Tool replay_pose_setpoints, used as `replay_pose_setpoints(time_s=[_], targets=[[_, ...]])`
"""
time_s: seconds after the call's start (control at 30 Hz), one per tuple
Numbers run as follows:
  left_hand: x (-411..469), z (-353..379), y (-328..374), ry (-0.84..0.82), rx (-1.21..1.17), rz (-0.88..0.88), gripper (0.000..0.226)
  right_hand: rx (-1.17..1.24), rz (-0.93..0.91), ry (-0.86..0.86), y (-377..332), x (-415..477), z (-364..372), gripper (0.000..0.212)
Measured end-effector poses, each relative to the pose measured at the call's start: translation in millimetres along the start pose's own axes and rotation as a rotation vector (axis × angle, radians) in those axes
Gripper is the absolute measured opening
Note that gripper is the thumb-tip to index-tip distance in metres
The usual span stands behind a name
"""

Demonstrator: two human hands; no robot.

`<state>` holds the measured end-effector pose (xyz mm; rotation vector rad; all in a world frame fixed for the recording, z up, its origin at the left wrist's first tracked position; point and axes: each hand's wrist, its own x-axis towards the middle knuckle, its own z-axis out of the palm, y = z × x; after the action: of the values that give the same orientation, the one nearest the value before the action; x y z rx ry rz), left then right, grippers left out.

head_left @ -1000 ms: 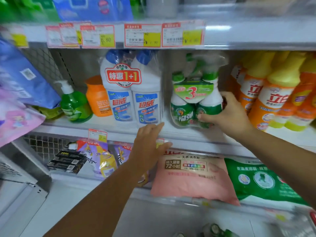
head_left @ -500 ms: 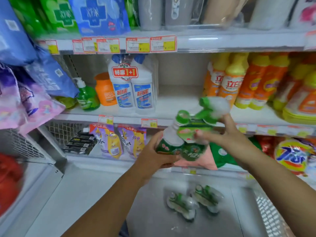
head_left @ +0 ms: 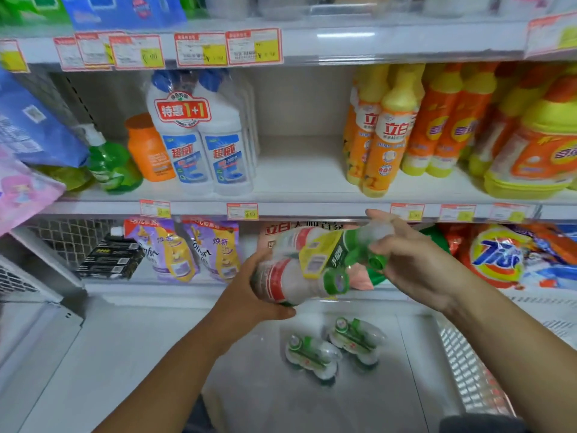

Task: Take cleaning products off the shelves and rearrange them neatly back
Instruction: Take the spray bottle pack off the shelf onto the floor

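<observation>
Shrink-wrapped pack of white plastic bottles with green caps, red bands and a yellow-green label (head_left: 307,264), lying tilted on its side between the hands. The left hand (head_left: 249,295) is gripping the bottle bases; the right hand (head_left: 409,257) is gripping the capped end. Two similar wrapped packs (head_left: 312,357) are lying on the grey floor (head_left: 249,385) beneath the hands.
</observation>
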<state>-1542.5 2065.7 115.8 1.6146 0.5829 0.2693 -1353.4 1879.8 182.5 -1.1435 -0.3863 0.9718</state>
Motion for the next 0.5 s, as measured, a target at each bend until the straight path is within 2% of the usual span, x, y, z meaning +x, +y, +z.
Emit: replay_pose_setpoints(time_s=[0.2, 0.4, 0.5], targets=[[6, -1, -10, -0.002, 0.06, 0.067, 0.118, 0.087, -0.009, -0.126, 6, -4, 4, 0.073], [6, -6, -12, 0.015, 0.1, 0.072, 0.119, 0.046, -0.025, -0.183, 6, -8, 4, 0.078], [1, -10, -4, -0.009, 0.108, 0.047, 0.109, -0.046, -0.054, -0.224, 3, -8, -3, 0.073]])
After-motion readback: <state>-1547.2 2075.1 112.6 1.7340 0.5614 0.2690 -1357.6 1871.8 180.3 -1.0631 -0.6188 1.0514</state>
